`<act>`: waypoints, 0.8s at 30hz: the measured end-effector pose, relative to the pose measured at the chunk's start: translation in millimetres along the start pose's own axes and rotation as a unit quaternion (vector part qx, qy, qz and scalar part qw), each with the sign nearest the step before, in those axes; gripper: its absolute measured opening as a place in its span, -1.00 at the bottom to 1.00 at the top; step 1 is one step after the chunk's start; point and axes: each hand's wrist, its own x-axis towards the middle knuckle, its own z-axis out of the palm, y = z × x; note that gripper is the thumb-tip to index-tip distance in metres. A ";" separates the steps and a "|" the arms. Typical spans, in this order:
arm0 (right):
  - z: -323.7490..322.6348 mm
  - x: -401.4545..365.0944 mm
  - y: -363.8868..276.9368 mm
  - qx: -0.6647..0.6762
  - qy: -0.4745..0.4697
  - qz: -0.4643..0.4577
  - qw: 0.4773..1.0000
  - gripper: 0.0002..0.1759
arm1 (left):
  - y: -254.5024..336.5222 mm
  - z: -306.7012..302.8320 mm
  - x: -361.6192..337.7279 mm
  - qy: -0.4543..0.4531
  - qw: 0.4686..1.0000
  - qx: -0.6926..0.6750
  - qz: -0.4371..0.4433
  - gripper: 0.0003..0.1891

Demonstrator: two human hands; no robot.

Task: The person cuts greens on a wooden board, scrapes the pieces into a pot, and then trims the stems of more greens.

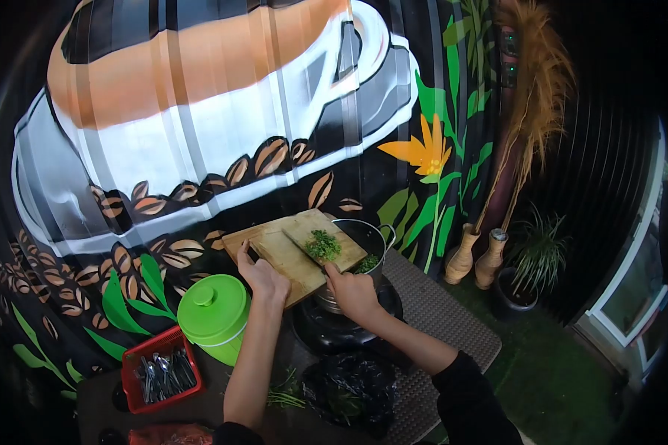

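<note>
My left hand grips the near-left side of a wooden cutting board, which is held over a metal pot. Chopped green herbs lie in a small heap toward the board's right side. In my right hand is a knife, its blade resting along the left of the heap. More chopped greens show inside the pot, whose far-left part the board hides. Beneath the pot is a black stove.
On the table are a green lidded container, a red basket of cutlery, herb stems and a black plastic bag. A painted wall stands behind. Vases and a potted plant are at right.
</note>
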 end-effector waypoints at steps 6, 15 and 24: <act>11.7 3.1 13.6 -0.058 -0.007 0.046 0.997 -0.90 | -0.9 5.8 -9.0 -0.032 0.999 -0.015 0.002 -0.18; 18.1 8.0 46.2 -0.116 -0.117 0.138 0.977 -0.83 | 9.9 4.9 -18.1 -0.019 0.999 -0.021 0.026 -0.22; -30.0 -1.1 6.7 0.049 -0.052 0.094 0.993 -0.70 | 19.0 5.4 1.7 -0.019 0.997 -0.025 0.066 -0.27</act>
